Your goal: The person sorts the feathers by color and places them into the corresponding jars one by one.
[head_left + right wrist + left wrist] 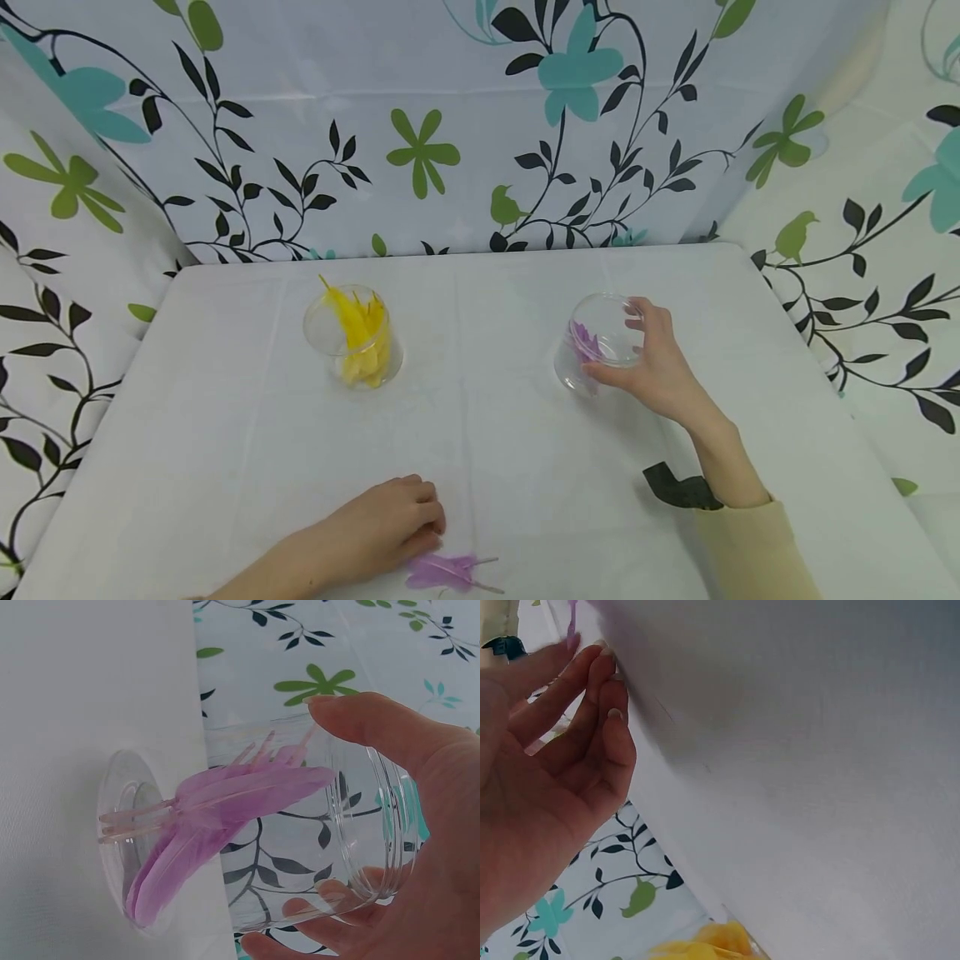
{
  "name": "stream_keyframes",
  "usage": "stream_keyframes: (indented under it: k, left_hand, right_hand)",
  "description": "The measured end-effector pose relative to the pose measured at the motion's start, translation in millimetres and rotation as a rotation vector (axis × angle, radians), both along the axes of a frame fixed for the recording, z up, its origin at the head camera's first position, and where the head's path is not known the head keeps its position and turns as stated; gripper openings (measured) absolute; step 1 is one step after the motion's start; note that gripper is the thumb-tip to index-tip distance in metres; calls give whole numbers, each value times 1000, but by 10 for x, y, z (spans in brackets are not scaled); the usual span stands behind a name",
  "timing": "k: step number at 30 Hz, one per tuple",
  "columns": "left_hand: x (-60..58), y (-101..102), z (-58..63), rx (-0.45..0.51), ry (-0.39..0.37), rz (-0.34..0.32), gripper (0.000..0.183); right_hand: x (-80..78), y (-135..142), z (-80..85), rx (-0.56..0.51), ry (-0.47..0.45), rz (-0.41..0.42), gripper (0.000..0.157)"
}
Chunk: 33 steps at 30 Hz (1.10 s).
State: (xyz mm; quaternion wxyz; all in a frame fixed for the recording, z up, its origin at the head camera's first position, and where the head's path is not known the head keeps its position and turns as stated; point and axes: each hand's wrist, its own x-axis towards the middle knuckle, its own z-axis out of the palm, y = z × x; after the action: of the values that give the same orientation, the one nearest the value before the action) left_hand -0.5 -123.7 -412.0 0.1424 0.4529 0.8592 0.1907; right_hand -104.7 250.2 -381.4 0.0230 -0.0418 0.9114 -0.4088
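My right hand [656,367] grips a clear jar [277,915] around its rim, thumb on one side and fingers on the other. Inside this jar are several purple feathers [240,795]; the jar stands on the white table at the right. My left hand [382,529] is low over the table near its front, fingers loosely curled with nothing seen between them. Beside its fingertips lie a few loose purple feathers [442,572] with pale quills. In the left wrist view, a purple sliver [572,626] shows just past the fingertips of the left hand [562,742].
A second clear jar [318,329] holding yellow feathers [365,342] stands at the back left of the white-covered table [480,417]. Leaf-patterned curtains [420,67] hang behind and at both sides. A black strap [678,490] sticks out by the right wrist.
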Motion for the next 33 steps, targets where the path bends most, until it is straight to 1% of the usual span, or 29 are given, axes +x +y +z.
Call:
stream_keyframes:
  k: [2,5,6,9,12,15,17,20,22,25,27,29,33]
  left_hand:
    - [32,12,23,-29,-7,-9,12]
    - [73,32,18,-40,26,-20,15]
    - [81,36,4,-32,41,-24,14]
    - [97,36,-42,-2,52,-26,13]
    - [102,33,-66,6,39,-26,16]
    - [74,48,-43,-4,32,-1,15]
    - [29,66,2,-1,28,32,14]
    - [-79,101,91,31,27,98,13]
    - [-172,132,158,54,47,140,11]
    - [-337,219,266,97,127,188,10]
    - [-453,306,364,133,200,208,12]
    - [-580,419,479,176,269,222,13]
    - [-838,671,736,223,347,237,12]
  right_hand:
    - [-1,4,-3,-1,0,1,109]
    - [-1,6,-6,-3,0,1,110]
    - [0,8,-6,-3,-1,0,110]
    - [-1,7,-6,-2,-2,-1,110]
    - [-1,6,-6,-1,-3,0,110]
    - [-4,6,-8,3,-1,1,110]
    - [-5,6,-9,6,0,1,109]
    - [-4,7,-4,7,-2,1,109]
    - [-3,8,-2,4,-3,2,109]
    - [0,7,4,2,-3,2,109]
    - [1,4,9,4,-3,5,109]
    - [1,-1,13,8,-1,4,109]
    - [3,-12,11,8,-4,2,108]
